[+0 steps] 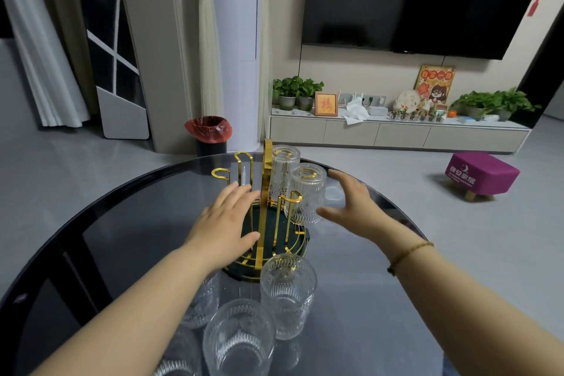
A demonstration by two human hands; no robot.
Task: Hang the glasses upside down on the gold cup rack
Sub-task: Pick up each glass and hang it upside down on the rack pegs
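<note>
The gold cup rack [265, 192] stands on a dark green round base near the far side of the round glass table [122, 223]. Two ribbed glasses hang upside down on its right hooks, a far one [282, 171] and a nearer one [306, 192]. My left hand [227, 223] lies open against the rack's left side, fingers spread. My right hand [351, 204] hovers open just right of the nearer hung glass, holding nothing. Upright glasses stand in front of the rack: one [288, 293] by the base, one [239, 342] nearer me, and another [203, 302] partly hidden under my left forearm.
The table's far edge curves just behind the rack. Beyond it on the floor are a bin with a red bag [209, 134], a purple stool [480, 175] and a low TV cabinet [396, 131] with plants.
</note>
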